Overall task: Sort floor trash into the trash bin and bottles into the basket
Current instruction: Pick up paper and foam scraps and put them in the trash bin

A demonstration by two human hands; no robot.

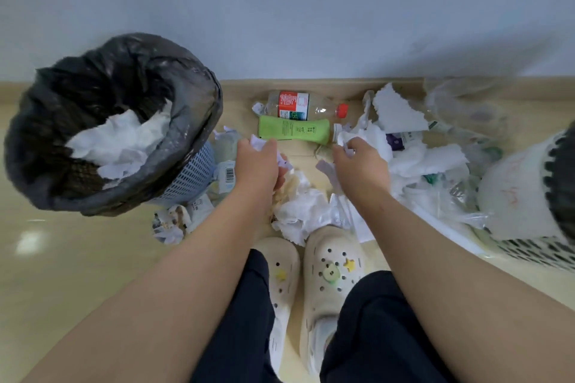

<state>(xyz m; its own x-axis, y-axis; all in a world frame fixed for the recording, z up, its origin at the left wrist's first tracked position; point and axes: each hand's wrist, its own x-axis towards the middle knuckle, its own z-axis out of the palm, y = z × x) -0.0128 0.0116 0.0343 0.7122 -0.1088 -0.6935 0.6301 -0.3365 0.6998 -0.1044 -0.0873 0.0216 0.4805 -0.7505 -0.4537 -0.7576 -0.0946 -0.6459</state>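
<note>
Plainly, the crumpled white paper in the left hand is the thing the coming move turns on: the hand is closed around it, a wad poking out past the fingertips and more scraps hanging below toward the floor. From that hand the trash bin lies to the left and close by, its black liner already holding white tissue, so the left arm is the nearer one for a drop there. The right hand is curled on another piece of white paper at the edge of the big tissue heap; the bin is well apart from it, across the person's body.

Just beyond both hands lie two bottles, the green bottle and the clear bottle with a red cap, side by side, long axes running left to right, caps toward the right. The white basket stands at the far right, nearer the right hand.

How much paper each palm really holds is hidden under the fingers. The basket is cut off by the frame edge and partly covered by a dark blurred shape, so its contents cannot be read. Clear plastic film at the wall is hard to tell from further bottles beneath it.
</note>
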